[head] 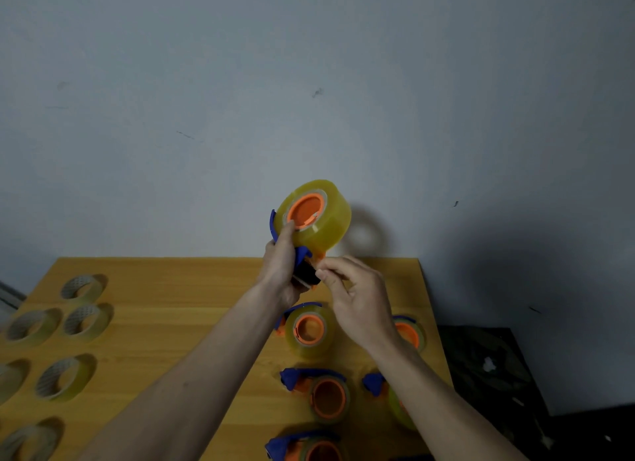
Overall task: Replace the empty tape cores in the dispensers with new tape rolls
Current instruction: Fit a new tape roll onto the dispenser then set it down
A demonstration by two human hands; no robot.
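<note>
Dim, soft-focus wide-angle view with bowed, blurred edges; shadows fall rightward on the wall [309,82].

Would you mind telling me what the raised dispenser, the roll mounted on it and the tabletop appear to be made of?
The dispenser looks like moulded plastic: flat, solid blue and orange parts. Its tape roll seems glossy clear film, yellowish and translucent where wound thick. The table looks like wood or wood-look laminate, with faint lengthwise grain and a smooth finish; I cannot tell which.
</note>
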